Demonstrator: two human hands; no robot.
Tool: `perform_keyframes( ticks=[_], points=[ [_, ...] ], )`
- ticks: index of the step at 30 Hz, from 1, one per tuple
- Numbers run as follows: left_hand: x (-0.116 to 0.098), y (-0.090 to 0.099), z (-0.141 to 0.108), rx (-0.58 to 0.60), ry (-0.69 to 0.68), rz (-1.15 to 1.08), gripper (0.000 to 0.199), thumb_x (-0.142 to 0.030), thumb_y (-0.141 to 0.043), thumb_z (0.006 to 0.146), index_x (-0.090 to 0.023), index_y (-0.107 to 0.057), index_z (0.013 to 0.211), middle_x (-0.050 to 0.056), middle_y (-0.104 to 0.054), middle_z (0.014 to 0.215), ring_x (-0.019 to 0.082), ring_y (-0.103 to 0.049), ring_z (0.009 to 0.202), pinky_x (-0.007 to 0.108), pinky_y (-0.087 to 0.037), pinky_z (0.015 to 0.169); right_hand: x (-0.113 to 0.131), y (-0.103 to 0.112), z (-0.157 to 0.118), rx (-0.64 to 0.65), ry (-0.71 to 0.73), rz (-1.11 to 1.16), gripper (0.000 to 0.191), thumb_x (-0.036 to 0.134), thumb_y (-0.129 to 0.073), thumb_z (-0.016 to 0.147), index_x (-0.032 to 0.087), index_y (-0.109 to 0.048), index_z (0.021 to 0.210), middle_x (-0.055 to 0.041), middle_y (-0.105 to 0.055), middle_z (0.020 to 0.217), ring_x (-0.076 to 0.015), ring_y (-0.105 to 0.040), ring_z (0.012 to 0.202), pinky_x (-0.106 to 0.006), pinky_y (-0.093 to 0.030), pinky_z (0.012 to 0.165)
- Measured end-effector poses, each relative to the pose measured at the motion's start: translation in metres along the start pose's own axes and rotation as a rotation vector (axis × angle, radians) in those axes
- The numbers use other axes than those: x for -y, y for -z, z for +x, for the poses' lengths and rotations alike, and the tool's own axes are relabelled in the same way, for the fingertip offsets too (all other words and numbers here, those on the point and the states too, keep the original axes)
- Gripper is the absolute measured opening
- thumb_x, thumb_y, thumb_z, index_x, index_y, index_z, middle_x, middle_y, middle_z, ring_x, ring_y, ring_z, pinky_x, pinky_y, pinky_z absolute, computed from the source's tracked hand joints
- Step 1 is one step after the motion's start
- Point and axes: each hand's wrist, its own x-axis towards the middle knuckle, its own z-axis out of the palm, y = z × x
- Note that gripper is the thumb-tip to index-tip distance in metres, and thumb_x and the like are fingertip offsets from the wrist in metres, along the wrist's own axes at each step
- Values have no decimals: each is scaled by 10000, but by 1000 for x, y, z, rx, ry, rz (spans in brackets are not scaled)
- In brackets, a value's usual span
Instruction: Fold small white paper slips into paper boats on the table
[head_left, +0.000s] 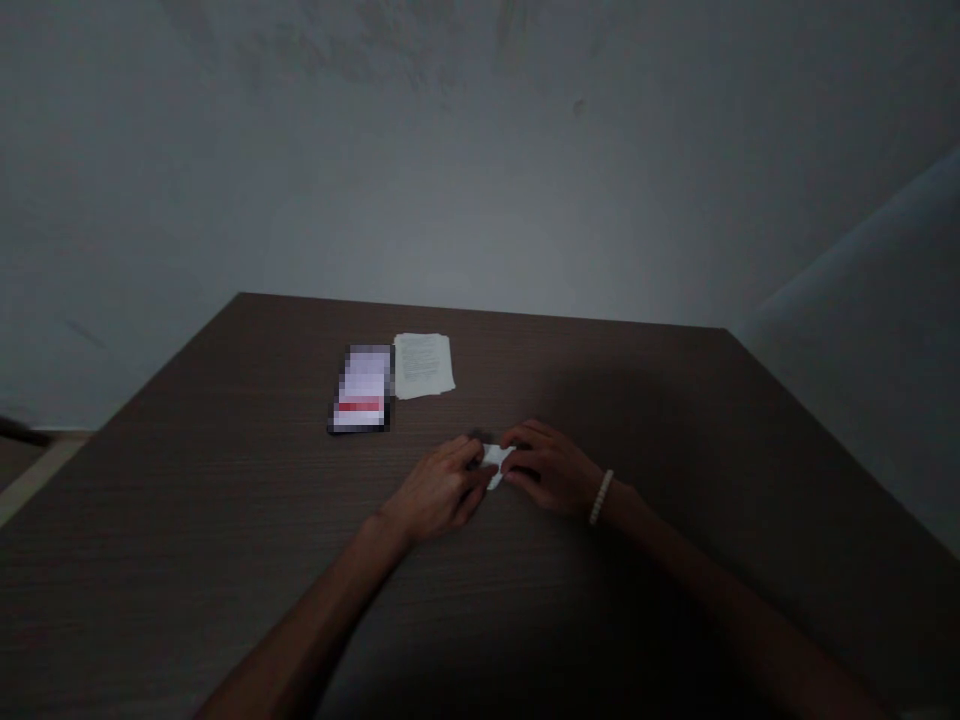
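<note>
A small piece of white paper point(496, 456) lies on the dark wooden table between my two hands, partly covered by the fingers of both. My left hand point(446, 487) presses on its left side with bent fingers. From the right, my right hand point(551, 468) pinches the paper's other edge, fingers curled over it. A beaded bracelet point(601, 497) circles my right wrist. How the paper is folded under the fingers is too small and dim to make out.
Beyond my left hand a phone point(361, 390) with a lit, blurred screen lies on the table point(225, 480). A stack of printed paper sheets point(424, 366) sits right beside it. A grey wall point(480, 180) rises behind the table's far edge.
</note>
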Motion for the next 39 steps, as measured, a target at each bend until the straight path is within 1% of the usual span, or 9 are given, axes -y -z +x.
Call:
perform_keyframes(
  ticks=[3, 6, 10, 14, 16, 19, 25, 35, 39],
  points=[
    [0, -2, 0, -24, 3, -6, 222, -190, -482, 917, -170, -679, 1018, 90, -534, 963, 212, -514, 907, 366, -467, 767, -1, -1, 0, -9, 5, 12, 51, 191, -617, 863, 189, -668, 870, -72, -614, 1052, -210, -527, 1007, -374, -440, 914],
    [1, -4, 0, -35, 6, -29, 223, -190, -494, 907, -167, -680, 1028, 86, -546, 951, 209, -519, 899, 359, -475, 755, -1, -1, 1, -15, 7, 22, 49, 197, -622, 859, 194, -669, 872, -69, -616, 1047, -207, -528, 1000, -369, -443, 902],
    [4, -5, -1, -56, -1, -39, 211, -194, -493, 904, -165, -687, 982, 72, -575, 890, 199, -529, 844, 344, -487, 717, 0, -1, 3, -16, -26, 20, 56, 232, -634, 858, 194, -670, 876, -66, -620, 1016, -206, -529, 988, -371, -440, 904],
    [6, -6, -1, -76, -2, -41, 202, -196, -499, 902, -154, -669, 1004, 72, -604, 903, 200, -546, 874, 351, -500, 753, 0, -2, 5, -12, -47, 20, 59, 235, -641, 854, 193, -664, 889, -66, -617, 1017, -206, -529, 987, -376, -432, 918],
    [6, -5, -1, -84, -11, -45, 196, -197, -495, 899, -147, -674, 962, 76, -605, 894, 198, -548, 867, 350, -502, 749, -2, -3, 5, -15, -47, 31, 54, 234, -645, 851, 192, -658, 883, -69, -613, 1024, -207, -530, 987, -379, -433, 913],
    [5, -3, -1, -79, -25, -50, 215, -202, -480, 903, -146, -687, 884, 78, -585, 868, 197, -545, 850, 350, -502, 732, -5, -7, 6, -37, -55, 60, 48, 232, -656, 841, 186, -646, 851, -71, -609, 1037, -208, -529, 989, -378, -431, 909],
    [1, 0, -1, -50, -1, -53, 198, -180, -492, 882, -141, -684, 917, 85, -571, 900, 202, -545, 863, 338, -496, 720, -9, -9, 8, -66, -134, 65, 68, 233, -689, 811, 183, -643, 815, -72, -601, 1056, -209, -522, 998, -379, -425, 906],
    [1, -1, -3, -65, -49, 19, 199, -178, -477, 878, -153, -667, 823, 58, -586, 812, 178, -559, 774, 316, -493, 680, -8, -15, 13, -93, -203, 0, 100, 225, -683, 817, 180, -636, 741, -74, -590, 1054, -214, -515, 997, -395, -419, 905],
    [1, -1, -5, -48, -49, 51, 196, -181, -476, 885, -145, -661, 833, 65, -588, 830, 193, -570, 807, 333, -506, 709, -9, -19, 12, -127, -222, -2, 99, 214, -683, 812, 182, -629, 735, -71, -594, 1060, -218, -520, 992, -399, -416, 897]
  ],
)
